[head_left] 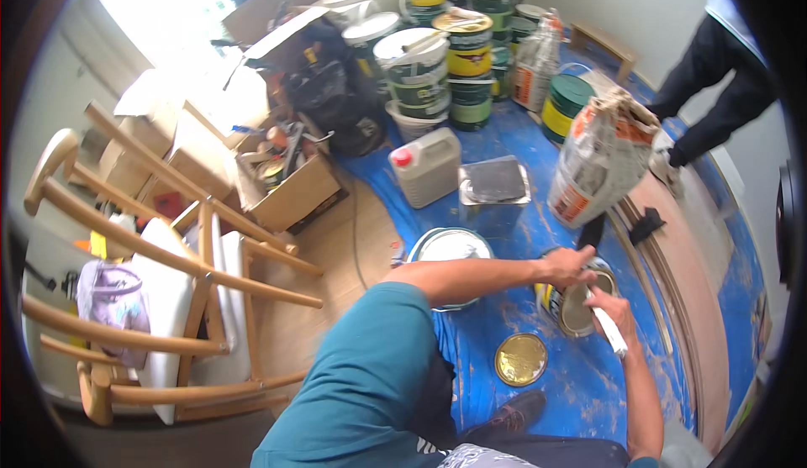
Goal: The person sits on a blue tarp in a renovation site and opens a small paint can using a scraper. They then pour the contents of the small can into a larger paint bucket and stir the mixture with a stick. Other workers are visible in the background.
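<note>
An opened paint can (577, 312) stands tilted on the blue sheet in front of me, with grey-beige contents or lining showing in its mouth. At its far rim, my left hand (568, 268) is closed with bent fingers; what it grips there is hidden. My right hand (617, 315) is wrapped round a white strip-like thing (609, 331) above the can's right side; its exact kind does not show. A round gold lid (521, 360) lies on the sheet nearby. Beyond my left forearm stands a white-topped bucket (455, 245), partly covered by the arm.
A big paper sack (602, 161) stands just beyond the can. A jerrycan (426, 168) and a square tin (494, 184) are ahead. Stacked paint buckets (418, 69) fill the back. Upturned wooden chairs (206, 241) lie left. A person's legs (714, 81) are at right, near long boards (685, 300).
</note>
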`<state>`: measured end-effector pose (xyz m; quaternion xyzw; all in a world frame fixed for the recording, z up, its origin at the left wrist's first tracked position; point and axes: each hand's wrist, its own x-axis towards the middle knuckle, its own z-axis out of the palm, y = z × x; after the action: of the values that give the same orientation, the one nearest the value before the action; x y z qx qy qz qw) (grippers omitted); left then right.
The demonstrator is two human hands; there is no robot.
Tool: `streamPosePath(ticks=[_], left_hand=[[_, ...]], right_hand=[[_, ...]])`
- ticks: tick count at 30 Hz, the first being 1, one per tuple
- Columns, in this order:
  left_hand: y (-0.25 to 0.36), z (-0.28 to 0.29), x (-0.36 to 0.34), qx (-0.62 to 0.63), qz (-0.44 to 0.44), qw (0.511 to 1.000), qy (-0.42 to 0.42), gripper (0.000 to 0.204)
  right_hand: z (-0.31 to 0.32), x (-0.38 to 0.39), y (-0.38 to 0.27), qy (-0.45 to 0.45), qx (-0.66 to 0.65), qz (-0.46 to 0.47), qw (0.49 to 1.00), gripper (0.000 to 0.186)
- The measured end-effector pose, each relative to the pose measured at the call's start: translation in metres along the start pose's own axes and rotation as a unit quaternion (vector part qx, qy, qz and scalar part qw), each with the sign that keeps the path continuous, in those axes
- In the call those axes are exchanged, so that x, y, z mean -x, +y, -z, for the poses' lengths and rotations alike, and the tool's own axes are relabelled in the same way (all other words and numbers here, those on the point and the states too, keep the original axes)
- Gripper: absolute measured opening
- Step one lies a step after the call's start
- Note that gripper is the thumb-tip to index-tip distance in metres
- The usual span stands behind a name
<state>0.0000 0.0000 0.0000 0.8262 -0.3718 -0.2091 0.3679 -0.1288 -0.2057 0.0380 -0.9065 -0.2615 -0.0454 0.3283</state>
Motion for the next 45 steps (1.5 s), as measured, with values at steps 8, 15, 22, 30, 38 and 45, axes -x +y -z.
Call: streamPosePath(ticks=[8, 15, 22, 30, 38, 45], left_hand=[[-0.009, 0.012, 0.003, 0.022, 0.003, 1.0, 0.018, 0.055], [-0.009, 0.005, -0.002, 0.039, -0.009, 0.999, 0.023, 0.054], [0.0, 0.007, -0.001, 0.035, -0.001, 0.999, 0.011, 0.058], [-0.012, -0.001, 0.003, 0.031, 0.026, 0.999, 0.014, 0.059], [0.003, 0.006, -0.003, 0.043, 0.009, 0.999, 0.006, 0.057], [0.006, 0.005, -0.005, 0.041, 0.0, 0.999, 0.014, 0.049]], right_hand=[[-0.006, 0.016, -0.019, -0.101, -0.024, -0.071, 0.992, 0.025], [0.017, -0.017, -0.026, -0.017, -0.08, -0.04, 0.996, 0.02], [-0.011, -0.027, -0.029, -0.056, -0.059, 0.019, 0.997, 0.022], [0.008, 0.004, 0.0, -0.191, -0.086, -0.059, 0.976, 0.011], [-0.002, -0.004, 0.018, -0.003, -0.148, -0.038, 0.988, 0.013], [-0.027, 0.002, 0.02, -0.046, -0.084, -0.057, 0.994, 0.014]])
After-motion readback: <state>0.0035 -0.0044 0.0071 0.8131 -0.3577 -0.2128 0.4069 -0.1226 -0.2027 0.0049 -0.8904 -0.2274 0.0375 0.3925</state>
